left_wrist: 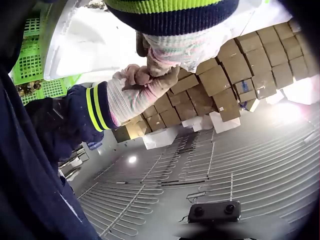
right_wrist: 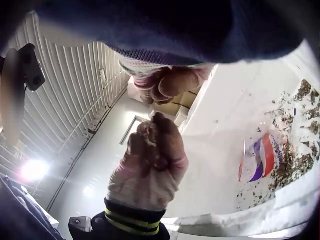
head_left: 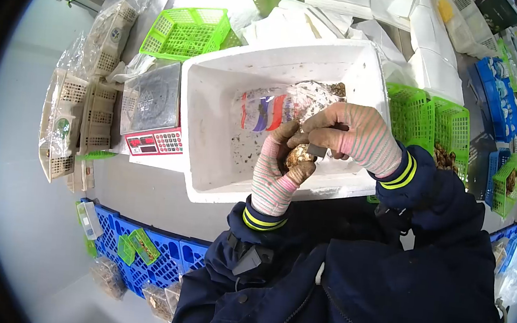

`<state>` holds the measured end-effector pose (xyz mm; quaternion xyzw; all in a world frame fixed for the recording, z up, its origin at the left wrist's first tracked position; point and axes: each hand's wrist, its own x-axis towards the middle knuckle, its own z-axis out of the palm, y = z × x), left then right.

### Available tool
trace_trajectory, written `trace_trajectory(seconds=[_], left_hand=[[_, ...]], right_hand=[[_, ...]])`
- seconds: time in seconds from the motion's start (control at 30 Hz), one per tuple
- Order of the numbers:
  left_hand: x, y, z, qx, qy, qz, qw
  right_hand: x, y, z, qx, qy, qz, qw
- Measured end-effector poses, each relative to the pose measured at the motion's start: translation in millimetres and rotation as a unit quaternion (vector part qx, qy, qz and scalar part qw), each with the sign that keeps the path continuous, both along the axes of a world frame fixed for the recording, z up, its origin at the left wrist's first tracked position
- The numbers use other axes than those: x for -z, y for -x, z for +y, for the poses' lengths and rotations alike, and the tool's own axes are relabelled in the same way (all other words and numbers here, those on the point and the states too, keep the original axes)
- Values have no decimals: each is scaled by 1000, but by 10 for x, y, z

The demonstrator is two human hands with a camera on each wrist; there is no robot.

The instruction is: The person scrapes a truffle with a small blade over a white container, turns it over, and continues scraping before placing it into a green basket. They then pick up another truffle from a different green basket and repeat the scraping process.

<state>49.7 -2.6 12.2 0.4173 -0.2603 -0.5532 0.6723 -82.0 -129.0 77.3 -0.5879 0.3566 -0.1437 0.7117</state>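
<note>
My gloved left hand (head_left: 274, 177) grips a lumpy brown-and-cream piece (head_left: 299, 157), mushroom-like in look, over the near side of a white foam box (head_left: 208, 163). In my gloved right hand (head_left: 363, 137) a small dark flat blade (head_left: 317, 150) is pinched, close against the lump. Fingers partly hide both things. The right wrist view shows the lump (right_wrist: 148, 131) between the left thumb and fingers, with the right hand (right_wrist: 172, 82) just above. Below the hands, the box holds printed plastic (head_left: 262, 111) and dark crumbs (head_left: 339, 89).
A weighing scale (head_left: 152, 104) stands against the box's left side. One green basket (head_left: 187, 30) sits behind the scale, and another (head_left: 409, 114) on the right by the box. White sheets (head_left: 296, 25) lie along the back. Cream crates (head_left: 63, 118) line the far left.
</note>
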Motion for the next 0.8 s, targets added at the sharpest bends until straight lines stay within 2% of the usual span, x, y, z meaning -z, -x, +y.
trace_trajectory(seconds=[0.13,0.23,0.27,0.3,0.33,0.37,0.43,0.5,0.57,0.6,0.63,0.67,0.7,0.73,0.77,0.8], left_hand=[[33,-16,1,15,25,23,999],[15,-6,20,15,13,24,1000],[-6,-10,29,22,6,7,1000],[-21,-16,36,31,-1,-9,999],[-23,-23,40,42,34,-20,998],[-81,-9,68,22,-1,-48,999],[-131,9,118,15,1,-101,995],[-168,75,108,-2,27,-222,975],[-280,159,131,3,16,-324,946],[-286,237,116,-2,19,-347,938],[-280,317,108,-11,22,-370,929],[-214,340,115,-3,22,-429,903],[-253,428,90,5,26,-427,904],[-338,544,64,34,28,-475,879],[-384,675,36,63,32,-524,849],[-333,834,-24,40,114,-571,812]], right_hand=[[52,24,-97,73,-7,23,997],[61,29,11,29,22,-43,998],[7,24,6,18,14,5,1000],[19,24,-31,24,15,6,1000],[46,35,-91,61,20,28,998],[56,69,-129,102,26,52,993],[50,167,-98,98,46,26,994],[92,298,-19,68,4,4,998],[75,471,99,26,-118,-27,992],[158,562,203,16,-105,-65,992],[168,661,287,4,-125,-31,992],[331,759,367,1,-135,-45,990],[369,810,418,-7,-146,-60,987],[354,940,504,40,-161,-113,980],[334,1065,569,65,-168,-121,976],[341,1159,612,61,-140,-96,984]])
